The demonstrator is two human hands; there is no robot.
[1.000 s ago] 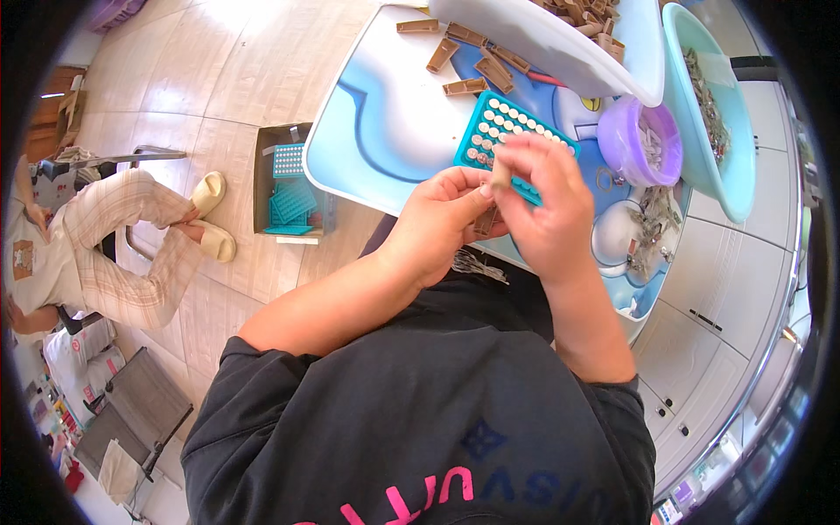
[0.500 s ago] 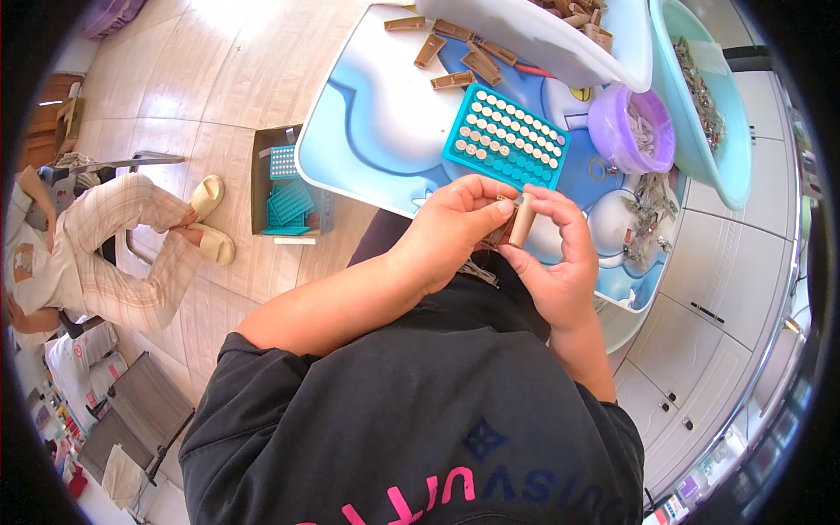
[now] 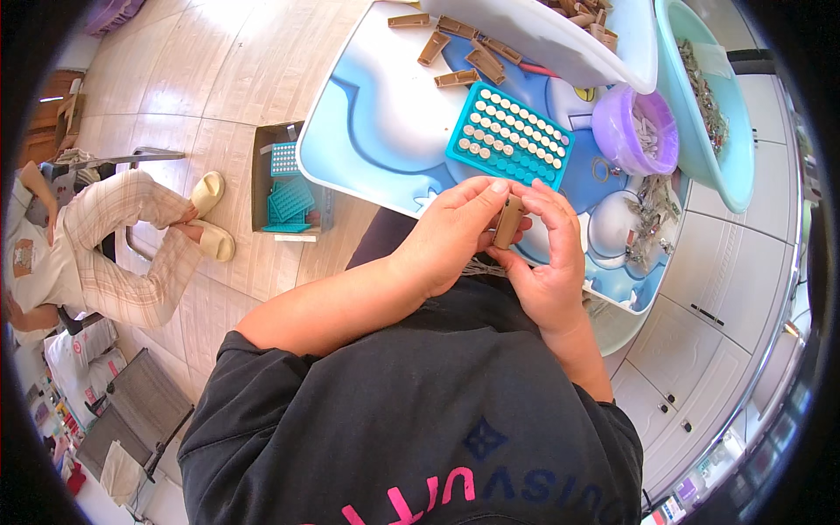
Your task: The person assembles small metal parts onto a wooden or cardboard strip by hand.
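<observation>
Between my two hands is a small brown plastic casing, long and narrow, held upright just above the near edge of the table. My left hand has its thumb and fingers closed on the casing's upper end. My right hand grips it from the other side, with the thumb low and the fingers curled at the top. Just beyond my fingers lies a teal tray with rows of round silver discs like button cells. Several similar brown casings lie loose farther back on the table.
The blue-and-white table also bears a purple basket of small pale pieces, a white bin of brown parts, a mint tub and tangled small parts. On the floor, a cardboard box holds teal trays. A person sits left.
The brown piece in my hands has turned, so its flatter, detailed face shows rather than a smooth rounded side. My right fingers have drawn inward around it.
</observation>
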